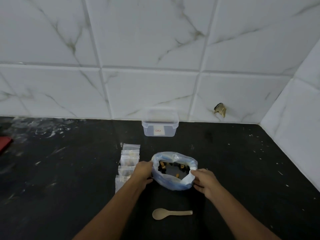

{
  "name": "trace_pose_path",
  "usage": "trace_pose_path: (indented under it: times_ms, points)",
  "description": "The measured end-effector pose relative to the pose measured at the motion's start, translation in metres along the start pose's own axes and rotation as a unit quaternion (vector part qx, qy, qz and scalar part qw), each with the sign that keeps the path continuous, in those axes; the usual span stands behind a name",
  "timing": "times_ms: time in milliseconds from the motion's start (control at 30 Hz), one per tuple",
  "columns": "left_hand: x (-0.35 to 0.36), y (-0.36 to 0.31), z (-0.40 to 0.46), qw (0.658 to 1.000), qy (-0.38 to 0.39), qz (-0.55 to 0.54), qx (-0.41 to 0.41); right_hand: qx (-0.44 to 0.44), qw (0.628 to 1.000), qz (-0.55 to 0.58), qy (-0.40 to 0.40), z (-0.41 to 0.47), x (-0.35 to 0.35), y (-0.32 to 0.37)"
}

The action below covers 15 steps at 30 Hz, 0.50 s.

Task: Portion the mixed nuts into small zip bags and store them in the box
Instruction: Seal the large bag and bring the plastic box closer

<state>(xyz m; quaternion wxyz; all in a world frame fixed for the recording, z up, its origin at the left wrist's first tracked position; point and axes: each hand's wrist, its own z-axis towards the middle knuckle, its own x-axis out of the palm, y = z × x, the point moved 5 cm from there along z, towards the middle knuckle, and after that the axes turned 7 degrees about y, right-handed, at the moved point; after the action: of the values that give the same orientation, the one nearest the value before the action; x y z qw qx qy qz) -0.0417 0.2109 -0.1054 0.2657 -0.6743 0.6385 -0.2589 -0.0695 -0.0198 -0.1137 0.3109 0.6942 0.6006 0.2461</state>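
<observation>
Head view, left hand (143,171) and right hand (205,181) gripping nut bag (173,185) rim, box (160,126) label unreadable

Black speckled countertop (242,170): nut bag (173,183) between left hand (143,172) and right hand (206,182); zip bags (129,161) beyond left hand; spoon (170,213) nearer; clear box (160,126) farther back.
</observation>
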Motion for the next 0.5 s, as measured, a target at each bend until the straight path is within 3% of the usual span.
trace_pose_path:
  times_ms: [267, 500]
  points:
    - [0.004, 0.001, 0.003, 0.998, 0.033, -0.053, -0.001, 0.014, 0.995, 0.068, 0.067, -0.005, 0.001, 0.005]
    - [0.001, -0.004, -0.005, 0.984, 0.108, -0.133, -0.044, 0.056, 0.97, 0.197, 0.129, -0.003, -0.012, 0.009]
